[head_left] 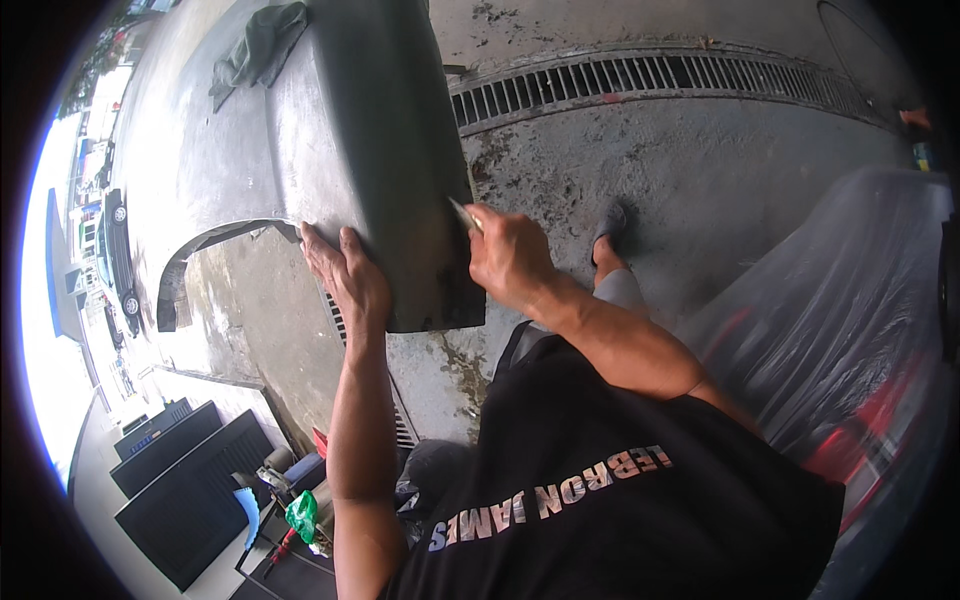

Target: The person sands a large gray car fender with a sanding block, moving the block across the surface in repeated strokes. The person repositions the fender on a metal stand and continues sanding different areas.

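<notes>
A grey-green vehicle fender (290,150) with a curved wheel-arch cutout reaches from the top of the view to just ahead of me. My left hand (350,275) lies on its surface beside the arch, fingers stretched out, holding nothing. At the panel's right edge, my right hand (508,252) is closed around a small, thin, pale pointed tool (464,213). The tool's tip meets or nearly meets the edge; its exact kind cannot be made out. Dark patches mark the panel's near end. A crumpled green cloth (262,48) rests on the panel farther away.
A metal drain grate (640,77) crosses the concrete floor (720,150). Clear plastic sheeting (810,320) covers something partly red at the right. Dark flat panels (195,495) and a green plastic bag (302,515) sit at the lower left. A parked car (118,250) stands far left.
</notes>
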Motion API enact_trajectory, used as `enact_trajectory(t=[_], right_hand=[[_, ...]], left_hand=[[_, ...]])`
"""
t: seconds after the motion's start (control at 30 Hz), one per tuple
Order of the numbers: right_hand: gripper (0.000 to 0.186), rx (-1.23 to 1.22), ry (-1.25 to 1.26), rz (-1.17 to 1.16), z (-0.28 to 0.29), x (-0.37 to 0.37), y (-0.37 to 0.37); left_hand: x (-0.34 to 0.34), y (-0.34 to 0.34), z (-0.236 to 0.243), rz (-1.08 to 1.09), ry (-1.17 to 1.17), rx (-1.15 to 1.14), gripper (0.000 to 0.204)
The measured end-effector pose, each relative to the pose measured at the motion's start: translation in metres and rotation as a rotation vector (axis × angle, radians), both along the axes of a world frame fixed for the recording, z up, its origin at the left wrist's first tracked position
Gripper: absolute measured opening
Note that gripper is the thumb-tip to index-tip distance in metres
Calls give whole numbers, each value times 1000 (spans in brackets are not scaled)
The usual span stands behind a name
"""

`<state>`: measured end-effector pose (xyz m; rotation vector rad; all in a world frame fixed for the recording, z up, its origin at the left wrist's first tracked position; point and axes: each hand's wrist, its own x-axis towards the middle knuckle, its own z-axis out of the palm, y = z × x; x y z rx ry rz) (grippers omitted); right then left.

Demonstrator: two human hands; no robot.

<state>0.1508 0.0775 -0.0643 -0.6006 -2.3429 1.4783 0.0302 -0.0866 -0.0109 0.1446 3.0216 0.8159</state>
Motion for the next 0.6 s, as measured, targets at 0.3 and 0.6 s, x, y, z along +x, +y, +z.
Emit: enact_trajectory(t=[0.3, 0.6], right_hand=[[27, 103, 44, -13, 6, -3, -6], [16, 90, -108, -133, -20, -36, 16]], left_hand=[[5, 9, 9, 13, -14, 21, 73], [7, 8, 8, 3, -16, 28, 72]])
